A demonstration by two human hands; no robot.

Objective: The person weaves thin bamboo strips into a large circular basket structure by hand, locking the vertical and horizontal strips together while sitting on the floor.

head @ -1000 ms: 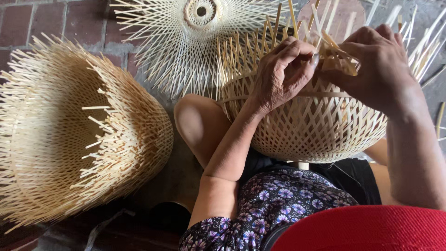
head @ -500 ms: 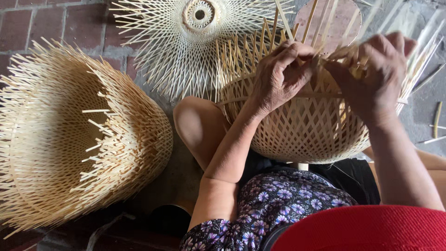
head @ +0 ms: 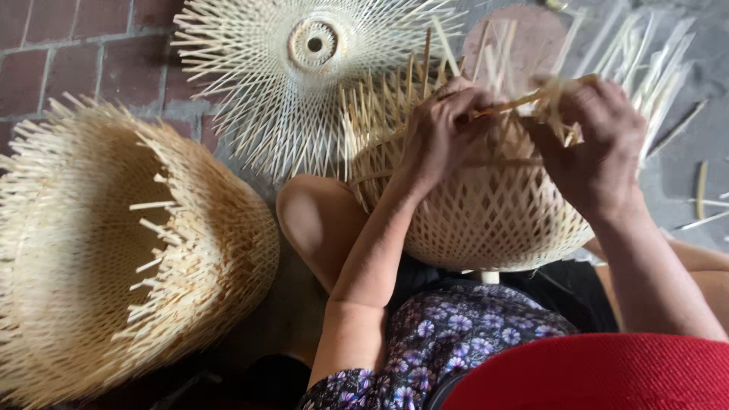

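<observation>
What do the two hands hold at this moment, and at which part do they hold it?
Both the left hand and the right hand grip loose bamboo strips at the open rim of the woven basket.

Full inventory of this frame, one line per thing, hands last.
Woven basket in work: 1, pale straw, on the lap, loose strip ends standing up at its rim.
Bamboo strip: 1, pale yellow, pinched between both hands above the rim.
Large woven basket: 1, pale straw, on its side at left, ragged strip ends at the mouth.
Flat radial weave with ring centre: 1, cream, on the floor at top.
Loose strips: several, pale, on the grey floor at right.
Brick floor: red-brown, top left.
Floral garment: 1, purple and dark, bottom centre.
Red cloth: 1, bottom right.
Knee: 1, bare, centre.
Left hand: grip on the strip.
Right hand: grip on the strip ends.
</observation>
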